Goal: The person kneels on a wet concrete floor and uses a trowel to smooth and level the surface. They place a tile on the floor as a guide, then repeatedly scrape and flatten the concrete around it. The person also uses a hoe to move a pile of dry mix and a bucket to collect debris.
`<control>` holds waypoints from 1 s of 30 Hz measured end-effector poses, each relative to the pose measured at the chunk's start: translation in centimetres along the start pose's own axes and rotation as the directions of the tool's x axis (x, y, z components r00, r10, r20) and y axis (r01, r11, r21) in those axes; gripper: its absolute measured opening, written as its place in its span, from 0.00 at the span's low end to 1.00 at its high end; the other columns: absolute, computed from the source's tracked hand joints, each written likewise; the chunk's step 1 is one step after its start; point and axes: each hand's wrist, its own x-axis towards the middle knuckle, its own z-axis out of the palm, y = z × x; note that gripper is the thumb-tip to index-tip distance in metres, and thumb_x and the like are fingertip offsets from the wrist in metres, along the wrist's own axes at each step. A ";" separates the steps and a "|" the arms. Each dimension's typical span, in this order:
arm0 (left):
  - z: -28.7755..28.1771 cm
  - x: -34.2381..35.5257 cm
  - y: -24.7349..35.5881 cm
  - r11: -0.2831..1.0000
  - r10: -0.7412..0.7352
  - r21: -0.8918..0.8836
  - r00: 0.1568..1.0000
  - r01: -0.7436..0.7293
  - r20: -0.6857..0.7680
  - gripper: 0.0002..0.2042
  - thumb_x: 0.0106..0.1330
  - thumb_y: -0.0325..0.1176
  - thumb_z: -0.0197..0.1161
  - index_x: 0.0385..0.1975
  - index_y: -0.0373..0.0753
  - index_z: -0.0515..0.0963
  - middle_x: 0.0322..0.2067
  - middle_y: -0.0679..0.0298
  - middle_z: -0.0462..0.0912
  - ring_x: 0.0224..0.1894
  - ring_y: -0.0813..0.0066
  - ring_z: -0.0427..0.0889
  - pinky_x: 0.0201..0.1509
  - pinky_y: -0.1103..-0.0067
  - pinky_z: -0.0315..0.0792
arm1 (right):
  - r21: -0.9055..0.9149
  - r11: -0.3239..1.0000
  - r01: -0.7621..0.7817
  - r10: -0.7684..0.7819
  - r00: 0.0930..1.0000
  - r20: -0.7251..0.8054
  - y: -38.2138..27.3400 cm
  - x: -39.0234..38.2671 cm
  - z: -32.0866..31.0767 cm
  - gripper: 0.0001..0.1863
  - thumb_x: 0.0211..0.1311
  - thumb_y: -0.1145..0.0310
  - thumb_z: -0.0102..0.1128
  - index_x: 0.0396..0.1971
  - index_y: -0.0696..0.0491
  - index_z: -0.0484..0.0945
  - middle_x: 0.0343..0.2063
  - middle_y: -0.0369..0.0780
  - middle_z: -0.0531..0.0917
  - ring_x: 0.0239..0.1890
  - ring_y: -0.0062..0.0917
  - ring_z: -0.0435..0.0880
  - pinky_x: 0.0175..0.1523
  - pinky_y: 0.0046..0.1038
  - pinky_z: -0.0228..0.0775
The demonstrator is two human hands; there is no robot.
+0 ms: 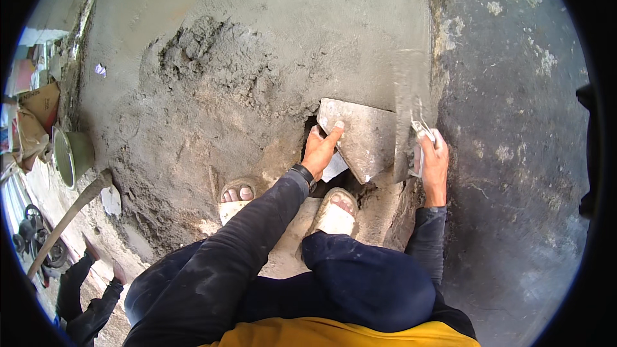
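Observation:
My left hand (319, 153) is closed on the left edge of a flat, angular grey-beige slab (367, 130), thumb on top. The slab sits tilted over a dark hole (313, 130) in front of my feet, and a small whitish piece (334, 167) shows under it. In my right hand (434, 166) is the handle of a long rectangular trowel (405, 96), its blade coated with grey cement and smeared by motion. The blade lies along the slab's right side; whether it touches is unclear. Wet grey cement (308, 19) spreads smoothly ahead.
A rough heap of mortar (193, 48) lies ahead on the left. A dark, stained surface (508, 128) runs along the right. At far left are a green bucket (74, 156), a hoe (77, 209) and a cardboard box (42, 103). Another person's legs (90, 289) show lower left.

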 end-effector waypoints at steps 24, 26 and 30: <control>-5.2 -2.9 10.8 0.055 -0.049 0.952 0.952 -0.300 0.303 0.23 0.73 0.42 0.63 0.65 0.40 0.76 0.59 0.51 0.83 0.59 0.53 0.84 0.57 0.61 0.80 | 0.167 0.984 0.055 -0.067 0.996 0.065 2.8 -5.1 4.6 0.13 0.73 0.58 0.65 0.38 0.51 0.76 0.19 0.23 0.70 0.17 0.08 0.64 0.22 0.17 0.50; -6.1 -3.0 11.8 -0.100 0.117 0.931 0.925 -0.350 0.360 0.17 0.72 0.39 0.62 0.58 0.44 0.81 0.56 0.52 0.84 0.56 0.54 0.84 0.56 0.62 0.79 | 0.242 0.970 -0.021 -0.001 0.996 0.090 3.6 -6.3 4.9 0.13 0.73 0.58 0.64 0.39 0.53 0.76 0.18 0.26 0.73 0.15 0.09 0.67 0.19 0.18 0.55; -8.9 -1.9 14.6 -0.288 0.297 0.795 0.739 -0.535 0.605 0.14 0.75 0.39 0.59 0.55 0.41 0.79 0.52 0.53 0.84 0.54 0.52 0.84 0.58 0.63 0.78 | 0.444 0.850 -0.283 0.083 0.905 0.418 4.2 -8.8 7.4 0.14 0.76 0.59 0.60 0.44 0.54 0.73 0.15 0.29 0.75 0.10 0.12 0.71 0.13 0.18 0.64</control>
